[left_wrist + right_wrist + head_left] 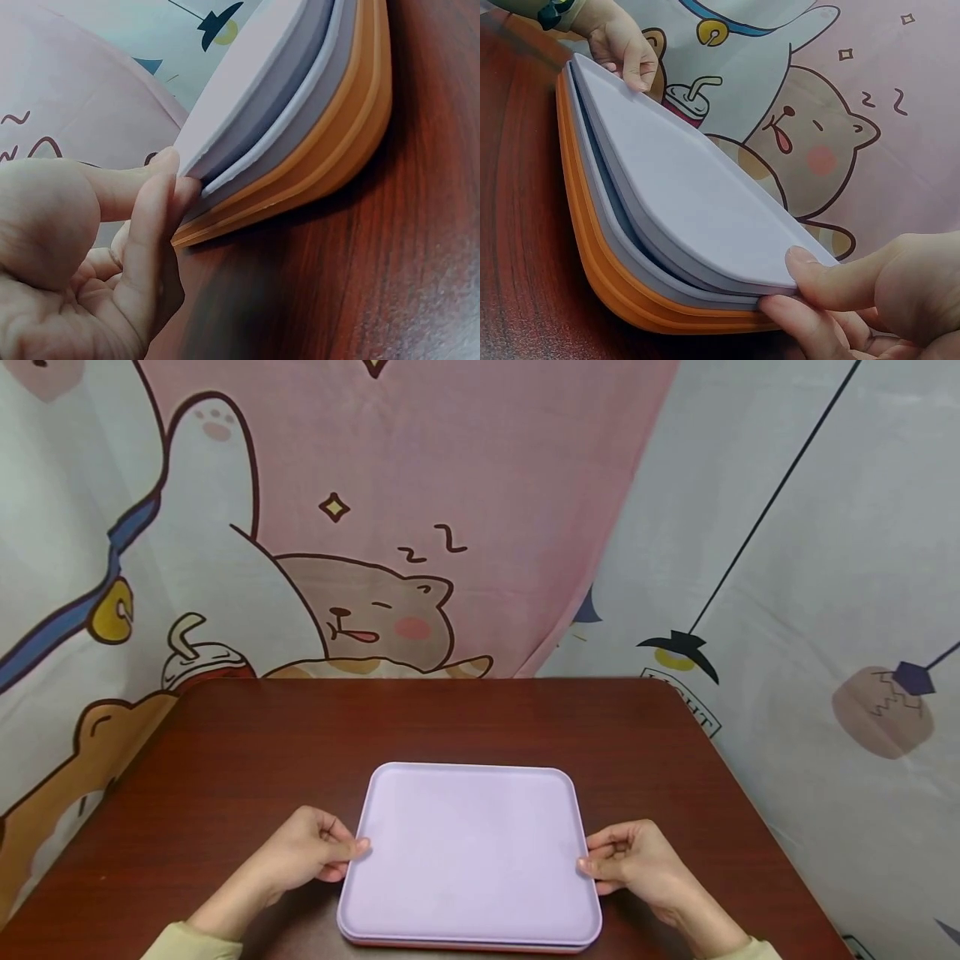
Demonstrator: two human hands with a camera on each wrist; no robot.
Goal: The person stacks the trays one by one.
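A stack of rounded rectangular trays lies in front of me in the head view. On top is a lilac tray (468,852), flat and bare inside. Beneath it sits a second lilac tray (334,86), with a dark gap between the two along the near side. Orange trays (377,94) form the bottom of the stack. My left hand (311,847) pinches the top tray's left edge, thumb over the rim and fingers under it. At the opposite edge, my right hand (633,864) grips the same tray between thumb and fingers.
The stack is near the front of a dark reddish-brown wooden table (420,718). A printed cloth (487,485) with cartoon animals hangs behind the table and along its sides.
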